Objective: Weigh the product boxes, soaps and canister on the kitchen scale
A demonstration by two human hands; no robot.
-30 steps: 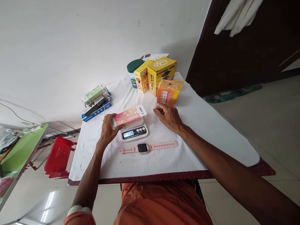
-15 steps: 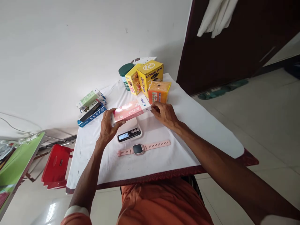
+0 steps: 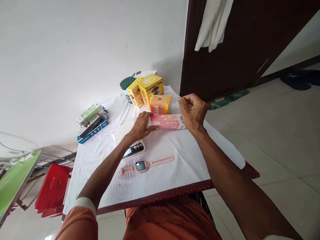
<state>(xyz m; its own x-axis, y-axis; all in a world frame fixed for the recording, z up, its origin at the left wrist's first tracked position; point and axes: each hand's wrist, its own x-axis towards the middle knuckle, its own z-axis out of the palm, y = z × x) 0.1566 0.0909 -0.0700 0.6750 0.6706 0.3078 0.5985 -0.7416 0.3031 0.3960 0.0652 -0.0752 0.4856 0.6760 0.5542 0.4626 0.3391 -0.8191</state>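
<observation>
My left hand (image 3: 143,127) grips the left end of a pink-and-white toothpaste box (image 3: 165,122), thumb below and fingers above. The box is held level to the right of a white digital scale (image 3: 122,131), whose lit display is partly covered by my left wrist. At the box's right end, my right hand (image 3: 193,112) is raised with its fingers curled into a pinch. Whatever may be between those fingertips is hidden. A pink-strapped smartwatch (image 3: 140,166) lies flat on the white tablecloth (image 3: 175,170), nearer to me than the scale.
Behind the toothpaste box stand an orange package (image 3: 160,104), two yellow boxes (image 3: 152,87) and a green-lidded tub (image 3: 127,87). Several slim cartons (image 3: 93,124) are piled at the left. A red chair (image 3: 53,188) is beside the table, and a dark door (image 3: 240,43) at the right.
The toothpaste box has moved right, away from above the scale, and turned more level. My left hand has gone with it. My right hand has risen and shifted right. The view has turned slightly.
</observation>
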